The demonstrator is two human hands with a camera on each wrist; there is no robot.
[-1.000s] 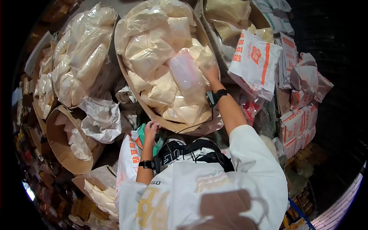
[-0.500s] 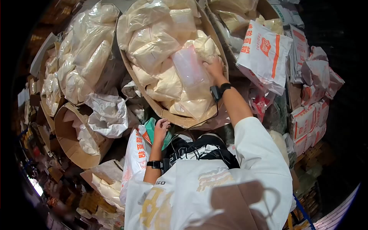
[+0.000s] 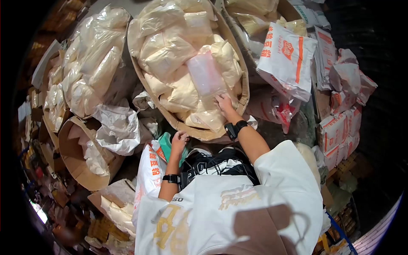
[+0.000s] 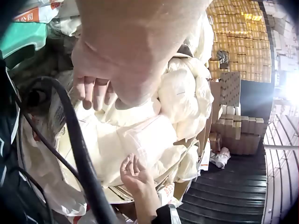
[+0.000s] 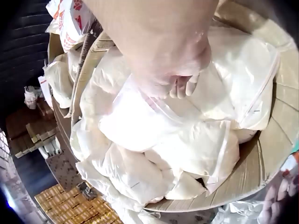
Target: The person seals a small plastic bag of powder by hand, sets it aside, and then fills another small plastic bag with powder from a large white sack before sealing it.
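Observation:
A large round cardboard drum point(image 3: 204, 134) holds several clear plastic bags of pale cream powder point(image 3: 182, 95). On top lies a flatter bag with a pinkish-white sheen point(image 3: 206, 73). My right hand point(image 3: 224, 103) is over the drum's near right part, its fingertips at the lower end of that bag. Its fingers look loosely bent in the right wrist view, with the hand point(image 5: 173, 70) close over the plastic. My left hand point(image 3: 180, 139) hangs by the drum's near rim, fingers loosely curled and holding nothing; it shows large in the left wrist view point(image 4: 112, 70).
More bags of powder point(image 3: 93, 63) fill a drum at left. A smaller drum point(image 3: 70, 165) with crumpled white plastic point(image 3: 119, 131) stands nearer. White and orange printed sacks point(image 3: 284, 59) stand at right. A green thing point(image 3: 165, 143) is beside my left hand. A black cable point(image 4: 74, 140) crosses near my left wrist.
My right hand has come off a bag at the drum's right side and drawn back toward my body. The left hand stays by the near rim. The head view shifted a little.

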